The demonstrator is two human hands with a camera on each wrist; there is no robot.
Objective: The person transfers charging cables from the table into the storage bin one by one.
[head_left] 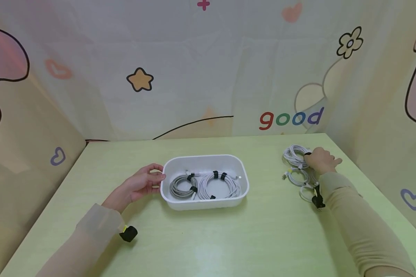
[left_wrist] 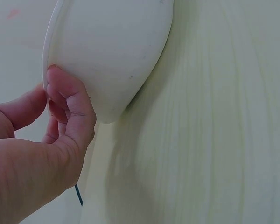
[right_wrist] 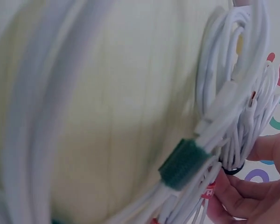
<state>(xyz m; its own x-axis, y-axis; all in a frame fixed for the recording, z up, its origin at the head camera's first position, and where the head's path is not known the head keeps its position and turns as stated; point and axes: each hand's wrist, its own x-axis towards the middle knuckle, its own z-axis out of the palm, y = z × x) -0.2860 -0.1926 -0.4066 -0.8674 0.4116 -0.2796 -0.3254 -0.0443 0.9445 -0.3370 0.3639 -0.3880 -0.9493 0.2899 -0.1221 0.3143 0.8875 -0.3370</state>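
Observation:
A white plastic box (head_left: 204, 204) stands mid-table with a grey coiled cable (head_left: 174, 188) and a white coiled cable (head_left: 234, 188) inside, both bound with black straps. My left hand (head_left: 142, 184) pinches the box's left rim, thumb on the inner side and fingers outside, as the left wrist view shows. Over at the table's right, my right hand (head_left: 320, 159) grips a coiled white cable (head_left: 292, 156) by its black strap. In the right wrist view the fingertips (right_wrist: 233, 193) close around that bundle. Smaller white coils (head_left: 296, 177) lie just in front, partly behind the sleeve.
The pale green tabletop (head_left: 204, 242) has a printed curtain (head_left: 194, 77) hanging behind it and at both sides. Small black wrist cameras (head_left: 129, 233) hang at the cuffs. A coil looms close in the right wrist view, with a green strap (right_wrist: 184, 163).

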